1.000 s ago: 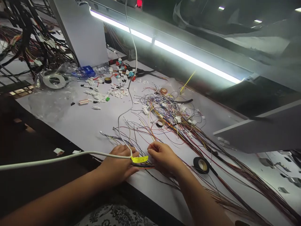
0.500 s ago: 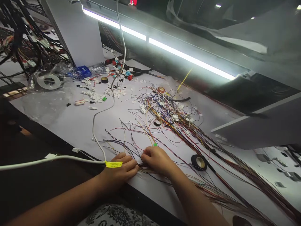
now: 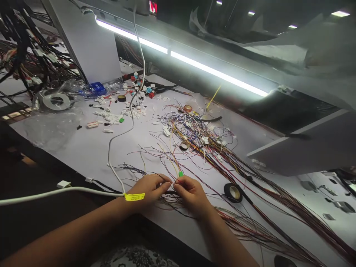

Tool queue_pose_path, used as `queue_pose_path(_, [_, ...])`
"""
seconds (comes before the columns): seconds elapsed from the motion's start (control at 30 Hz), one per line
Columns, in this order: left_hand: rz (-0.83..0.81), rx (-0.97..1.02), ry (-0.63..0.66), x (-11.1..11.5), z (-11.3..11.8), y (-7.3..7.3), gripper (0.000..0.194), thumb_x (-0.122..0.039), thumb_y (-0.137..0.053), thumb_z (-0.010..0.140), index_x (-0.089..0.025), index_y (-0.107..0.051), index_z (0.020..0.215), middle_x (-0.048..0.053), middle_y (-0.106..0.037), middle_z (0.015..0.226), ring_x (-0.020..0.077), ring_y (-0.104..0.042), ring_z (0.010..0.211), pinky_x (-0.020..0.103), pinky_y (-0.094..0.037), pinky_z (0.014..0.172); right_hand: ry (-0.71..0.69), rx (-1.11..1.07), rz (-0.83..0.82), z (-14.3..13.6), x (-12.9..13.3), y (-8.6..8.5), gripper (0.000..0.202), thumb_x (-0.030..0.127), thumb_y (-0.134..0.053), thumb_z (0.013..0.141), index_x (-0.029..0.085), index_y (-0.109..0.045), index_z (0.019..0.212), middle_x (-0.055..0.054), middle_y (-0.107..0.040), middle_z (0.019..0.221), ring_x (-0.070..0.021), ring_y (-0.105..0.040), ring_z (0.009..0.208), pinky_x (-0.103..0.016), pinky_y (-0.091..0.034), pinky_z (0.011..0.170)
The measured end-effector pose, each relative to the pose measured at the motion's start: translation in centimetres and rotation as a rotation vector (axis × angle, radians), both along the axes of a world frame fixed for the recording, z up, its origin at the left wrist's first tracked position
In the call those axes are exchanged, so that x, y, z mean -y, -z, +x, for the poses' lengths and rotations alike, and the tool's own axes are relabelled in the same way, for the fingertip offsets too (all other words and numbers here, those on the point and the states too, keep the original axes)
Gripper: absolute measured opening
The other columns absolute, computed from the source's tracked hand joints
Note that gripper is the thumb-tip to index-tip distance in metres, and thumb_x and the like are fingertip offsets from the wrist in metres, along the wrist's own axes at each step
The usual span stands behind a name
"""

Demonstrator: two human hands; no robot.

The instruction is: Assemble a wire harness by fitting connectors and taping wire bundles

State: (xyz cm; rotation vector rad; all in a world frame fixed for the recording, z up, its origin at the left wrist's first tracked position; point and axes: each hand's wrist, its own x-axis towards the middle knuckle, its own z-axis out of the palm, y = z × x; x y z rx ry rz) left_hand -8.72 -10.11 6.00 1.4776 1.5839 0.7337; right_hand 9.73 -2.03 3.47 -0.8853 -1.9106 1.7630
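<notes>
My left hand (image 3: pixel 151 189) is closed in a pinch just above the front edge of the table, thumb and index finger meeting on a thin wire. Facing it, my right hand (image 3: pixel 191 194) also pinches a thin wire, its fingertips almost touching the left ones. A green connector (image 3: pixel 181 174) with yellow wires running to it sits right behind my right fingertips. Loose dark wires (image 3: pixel 132 168) fan out beyond my left hand. Beneath and to the right of my hands lies a bundle of thin wires (image 3: pixel 236 220). A white cable (image 3: pixel 83 189) with a yellow label (image 3: pixel 135 197) crosses at my left wrist.
A roll of black tape (image 3: pixel 233 193) lies right of my hands. Farther back are a tangled wire harness (image 3: pixel 194 129), a smaller tape roll (image 3: pixel 184 146) and scattered white connectors (image 3: pixel 111 116). Clear plastic bags (image 3: pixel 50 126) lie at left, below a lit tube lamp (image 3: pixel 217 72).
My left hand has lifted from lying over the wires and turned into a pinch beside my right fingertips. My right hand has turned so its thumb shows. The view has shifted slightly.
</notes>
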Motion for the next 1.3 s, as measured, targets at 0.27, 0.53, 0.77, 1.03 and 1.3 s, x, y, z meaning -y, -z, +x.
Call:
queue_pose_path(0.27, [-0.177,0.553,-0.243,-1.4,-1.0,0.3,0.026,-0.042,-0.062,0.081,-0.018,-0.072,0.088,0.004,-0.072,0.089,0.0157,-0.058,0.071,0.026,-0.043,0.067,-0.175,0.109,0.323,-0.5,0.7,0.0,0.015,0.030,-0.054,0.088,0.022,-0.067,0.085,0.000,-0.061,0.073,-0.0131,-0.052,0.067,-0.025,-0.040,0.068])
queue_pose_path(0.53, [-0.207,1.204,-0.465,-1.1,-3.3,-0.1,0.020,-0.029,-0.066,0.083,-0.018,-0.064,0.100,0.003,-0.065,0.087,0.0063,-0.048,0.058,0.021,-0.039,0.058,-0.116,0.198,0.185,-1.3,0.3,0.1,0.017,0.034,-0.055,0.087,0.019,-0.063,0.084,0.003,-0.052,0.066,-0.0117,-0.043,0.060,-0.024,-0.037,0.059])
queue_pose_path(0.77, [-0.083,1.170,-0.500,-1.0,-4.7,0.5,0.012,-0.029,-0.059,0.088,-0.020,-0.065,0.093,0.004,-0.062,0.101,0.0104,-0.053,0.074,0.022,-0.042,0.062,-0.123,0.172,0.139,-1.6,0.2,-0.1,0.025,0.041,-0.054,0.087,0.019,-0.064,0.082,0.001,-0.052,0.068,-0.0135,-0.046,0.064,-0.026,-0.038,0.063])
queue_pose_path(1.03, [-0.150,1.063,-0.541,-0.9,-4.9,1.2,0.028,-0.037,-0.054,0.090,-0.019,-0.062,0.109,0.009,-0.063,0.107,0.0152,-0.060,0.087,0.025,-0.047,0.067,-0.094,-0.057,-0.023,-1.6,-0.6,-0.5,0.036,0.054,-0.044,0.092,0.020,-0.051,0.081,-0.001,-0.050,0.079,-0.0130,-0.045,0.069,-0.025,-0.040,0.068])
queue_pose_path(1.3, [-0.327,0.557,-0.393,0.1,-7.4,1.4,0.050,-0.061,-0.053,0.082,-0.013,-0.064,0.069,-0.004,-0.047,0.045,0.0061,-0.034,0.036,0.020,-0.021,0.039,-0.032,0.061,0.188,-7.9,-1.1,-1.3,0.033,0.049,-0.034,0.096,0.021,-0.050,0.088,0.005,-0.046,0.063,-0.0116,-0.042,0.056,-0.023,-0.034,0.054])
